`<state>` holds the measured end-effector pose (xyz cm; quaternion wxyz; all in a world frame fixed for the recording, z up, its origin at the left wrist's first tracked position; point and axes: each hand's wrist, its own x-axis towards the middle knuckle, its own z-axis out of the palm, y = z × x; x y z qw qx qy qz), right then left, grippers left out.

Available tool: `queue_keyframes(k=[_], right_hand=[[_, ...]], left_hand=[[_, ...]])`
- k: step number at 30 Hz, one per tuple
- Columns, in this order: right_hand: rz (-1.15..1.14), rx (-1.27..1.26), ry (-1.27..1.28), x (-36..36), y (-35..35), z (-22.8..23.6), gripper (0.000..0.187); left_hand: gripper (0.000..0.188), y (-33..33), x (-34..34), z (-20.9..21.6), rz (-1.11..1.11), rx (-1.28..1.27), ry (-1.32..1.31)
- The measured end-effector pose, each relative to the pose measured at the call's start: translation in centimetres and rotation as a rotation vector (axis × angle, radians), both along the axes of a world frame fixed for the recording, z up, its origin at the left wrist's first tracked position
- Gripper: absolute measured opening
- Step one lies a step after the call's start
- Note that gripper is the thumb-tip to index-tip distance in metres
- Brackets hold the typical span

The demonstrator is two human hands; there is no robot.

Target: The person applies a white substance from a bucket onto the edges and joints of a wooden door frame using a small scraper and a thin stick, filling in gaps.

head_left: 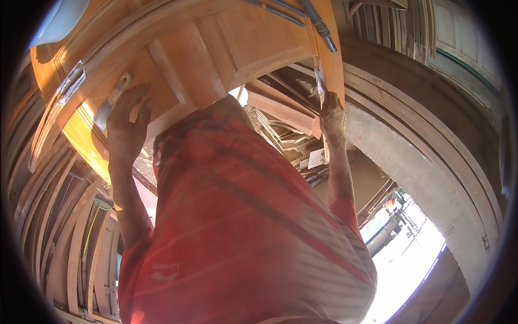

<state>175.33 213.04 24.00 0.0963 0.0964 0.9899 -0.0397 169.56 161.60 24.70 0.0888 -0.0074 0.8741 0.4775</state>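
An orange-brown panelled wooden door point(259, 40) lies in front of me, with a pale, dusty film along its mouldings. My left hand point(129, 116) rests over it on the left, its fingers curled on a flat grey tool point(102, 114) that looks like a putty knife. The tool's pale end with a hole pokes out above my knuckles. On the right, my right hand point(333, 113) is closed at the door's narrow edge. A whitish, shiny strip point(319, 81) shows just above that fist; whether it is part of the door or a held thing is unclear.
Dark hose-like cables point(318, 24) lie across the door's far end. Long boards point(59, 216) stand stacked at the left. Wood offcuts point(294, 137) are heaped under the door. A concrete ledge point(410, 156) with long planks runs along the right, near a bright opening point(410, 248).
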Motion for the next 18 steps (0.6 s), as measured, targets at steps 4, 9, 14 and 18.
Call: queue_keyframes(k=[4, 9, 14, 18], right_hand=[[-0.160, -0.021, 0.034, 1.1, -1.2, -1.0, 0.016], [-0.290, -0.232, 0.176, 5.3, -1.5, -4.5, 0.023], [-0.356, -0.380, 0.312, 6.2, -3.2, -10.2, 0.021], [-0.522, -0.468, 0.291, 3.6, -4.5, -13.5, 0.017]], left_hand=[[0.026, 0.3, -0.1, 0.1, -0.021, 0.006, -0.008], [0.025, 0.1, 0.0, 0.5, -0.023, 0.016, 0.021], [0.027, 1.1, -0.8, 1.8, -0.093, -0.044, -0.038], [0.029, 0.8, -0.5, 2.4, -0.147, -0.122, -0.082]])
